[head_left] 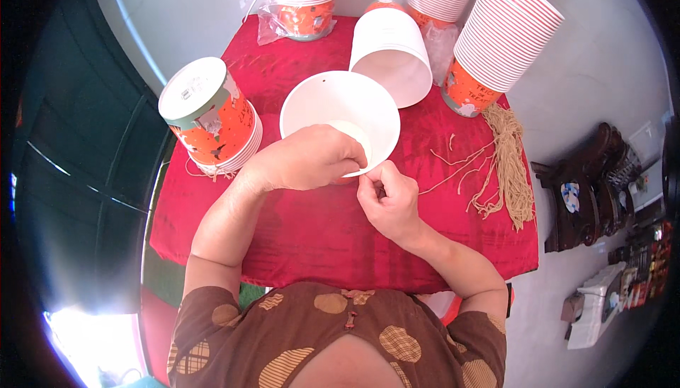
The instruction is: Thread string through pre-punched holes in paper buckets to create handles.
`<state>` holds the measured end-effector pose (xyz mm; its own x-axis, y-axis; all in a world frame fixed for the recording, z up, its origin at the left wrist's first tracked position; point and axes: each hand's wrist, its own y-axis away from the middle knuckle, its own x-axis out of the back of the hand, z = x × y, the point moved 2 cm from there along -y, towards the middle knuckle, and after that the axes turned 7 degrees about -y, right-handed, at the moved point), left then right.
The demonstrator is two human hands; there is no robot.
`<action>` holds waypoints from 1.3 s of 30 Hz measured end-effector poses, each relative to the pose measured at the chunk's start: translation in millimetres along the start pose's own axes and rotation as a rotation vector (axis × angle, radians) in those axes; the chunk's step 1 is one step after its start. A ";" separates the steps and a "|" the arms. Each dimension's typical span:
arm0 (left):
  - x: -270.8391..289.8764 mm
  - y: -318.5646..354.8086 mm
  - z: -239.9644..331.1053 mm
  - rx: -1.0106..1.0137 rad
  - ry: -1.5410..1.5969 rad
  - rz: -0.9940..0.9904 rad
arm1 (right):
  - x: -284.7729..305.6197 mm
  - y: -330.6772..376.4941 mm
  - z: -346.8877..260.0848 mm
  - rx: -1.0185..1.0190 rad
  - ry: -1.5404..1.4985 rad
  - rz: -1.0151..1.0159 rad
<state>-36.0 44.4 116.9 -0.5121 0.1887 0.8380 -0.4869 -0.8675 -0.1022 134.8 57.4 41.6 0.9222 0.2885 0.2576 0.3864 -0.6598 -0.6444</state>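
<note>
While the person leaned over the red tabletop (312, 236), work centred on one open white paper cup (338, 112) lying near the middle, mouth up toward the camera.

Far left stood a short upside-down stack of orange printed cups (210, 117), its white base facing up, a strand of string poking out beneath it. That stack looked like finished pieces, though I could not tell for certain.

Next came the left hand (304, 158), its grip curled together over the near rim of the white cup, fingers clamped on the edge and steadying it. Just beside it, the right hand (391, 200) had thumb and fingertips pinched together at the same rim; whatever thin thing they pinched was hidden, so I couldn't say if a string sat between them.

By my judgement the cup in hand was mid-way: a small hole showed on its far wall, but no string was seen through it.

Behind, a second white cup (391, 55) lay tipped on its side. Along the back I counted four tall nested stacks (504, 37), presumably still to be worked.

Farther right, one loose bundle of tan strings (508, 168) lay on the cloth, a few strays scattered toward the hands.
</note>
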 end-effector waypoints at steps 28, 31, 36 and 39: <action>-9.6 3.6 9.6 0.001 -0.204 -0.061 | 15.4 0.9 -7.7 -0.846 -0.675 0.004; -9.0 4.8 21.1 0.025 -0.221 -0.068 | 21.5 0.9 -6.9 -0.844 -0.658 -0.017; -14.0 6.1 29.4 0.013 -0.308 -0.059 | 20.1 -0.3 -12.3 -0.777 -0.643 -0.020; -16.7 6.1 24.7 -0.016 -0.350 0.033 | 15.7 -3.9 -7.7 -0.709 -0.619 -0.023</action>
<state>-13.0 24.6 115.5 -0.2553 -0.0110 0.9668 -0.4862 -0.8628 -0.1383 147.9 59.1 53.7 0.8204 0.4899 -0.2949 0.5120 -0.8590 -0.0024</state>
